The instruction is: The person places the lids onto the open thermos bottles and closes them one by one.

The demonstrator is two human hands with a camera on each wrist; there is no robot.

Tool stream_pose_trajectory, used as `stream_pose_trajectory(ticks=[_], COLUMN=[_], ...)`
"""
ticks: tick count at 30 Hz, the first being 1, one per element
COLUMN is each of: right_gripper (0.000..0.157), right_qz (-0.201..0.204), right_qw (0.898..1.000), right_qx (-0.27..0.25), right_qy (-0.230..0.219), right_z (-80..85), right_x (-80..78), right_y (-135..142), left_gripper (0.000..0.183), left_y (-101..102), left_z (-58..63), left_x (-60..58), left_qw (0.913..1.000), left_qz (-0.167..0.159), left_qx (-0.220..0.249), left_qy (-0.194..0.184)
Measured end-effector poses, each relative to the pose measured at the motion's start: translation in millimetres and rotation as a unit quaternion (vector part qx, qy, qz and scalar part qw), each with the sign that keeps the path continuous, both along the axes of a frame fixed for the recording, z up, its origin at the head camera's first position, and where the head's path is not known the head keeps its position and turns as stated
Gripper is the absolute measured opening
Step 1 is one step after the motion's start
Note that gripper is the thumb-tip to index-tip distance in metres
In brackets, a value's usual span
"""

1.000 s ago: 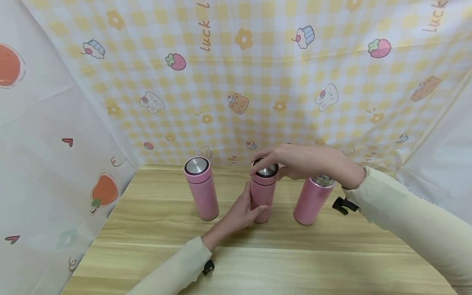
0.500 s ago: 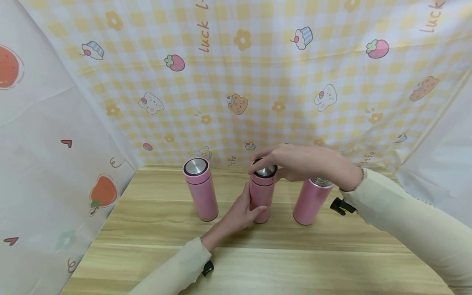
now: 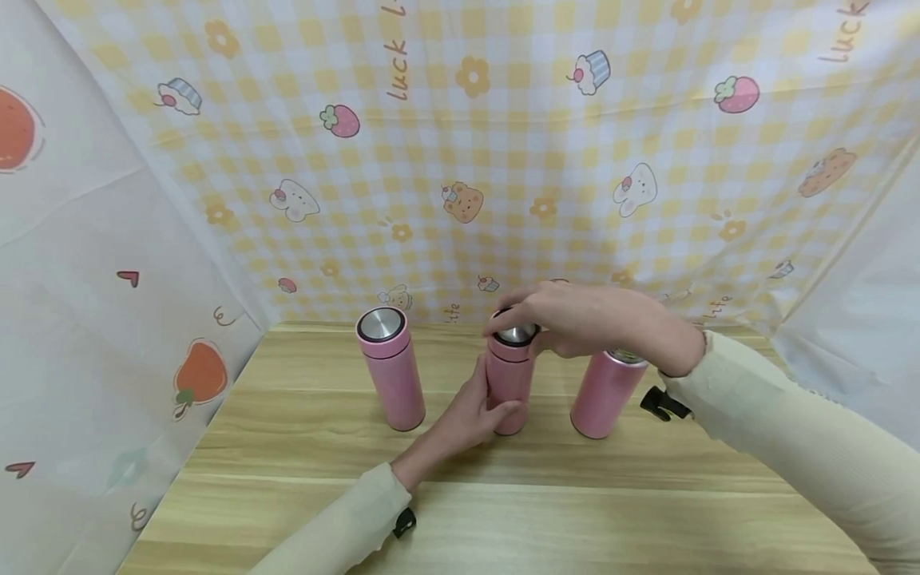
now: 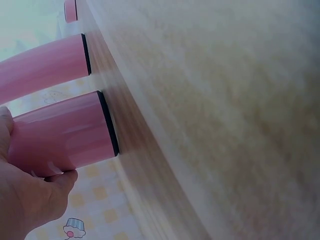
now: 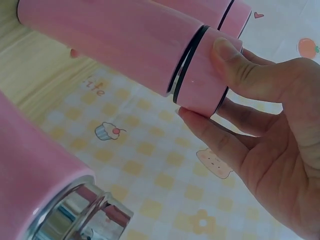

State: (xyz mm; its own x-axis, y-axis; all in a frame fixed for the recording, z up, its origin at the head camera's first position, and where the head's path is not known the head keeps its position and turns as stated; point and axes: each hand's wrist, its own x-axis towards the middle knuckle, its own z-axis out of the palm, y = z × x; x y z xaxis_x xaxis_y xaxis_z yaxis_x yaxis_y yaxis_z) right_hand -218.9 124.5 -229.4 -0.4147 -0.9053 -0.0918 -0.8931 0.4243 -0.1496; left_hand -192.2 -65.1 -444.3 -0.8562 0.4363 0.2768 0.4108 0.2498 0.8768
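A pink thermos stands upright on the table in the middle of the head view. My left hand grips its lower body, with fingers behind and thumb in front. Over the top, my right hand holds the steel-topped lid between thumb and fingers. The right wrist view shows a thin gap between lid and body, wider toward one side. To the right stands a lidless pink thermos, whose bare steel neck shows close to the right wrist camera. My right forearm partly covers its mouth from above.
Another pink thermos with its lid on stands upright to the left. The wood-grain table meets a yellow checked cloth at the back. White printed cloth hangs along the left side.
My right hand has turned slightly at the lid, its wrist shifting a little to the left. The left hand keeps its grip, and the three thermoses stay in place.
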Motion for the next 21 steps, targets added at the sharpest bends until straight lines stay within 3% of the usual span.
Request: stream_pose_trajectory(ticks=[15, 21], right_gripper=[0.055, 0.055], right_qz=[-0.013, 0.002], right_qw=[0.999, 0.999], right_qx=[-0.018, -0.033], right_qy=[0.028, 0.004], right_z=[-4.5, -3.9], right_x=[2.6, -0.7], right_y=[0.3, 3.4], left_gripper=[0.072, 0.074], left_y=[-0.6, -0.5], left_z=[2.6, 3.1], left_x=[2.4, 2.8], left_qw=[1.0000, 0.9999], left_qz=[-0.004, 0.002], left_qx=[0.002, -0.009], left_qy=[-0.006, -0.007])
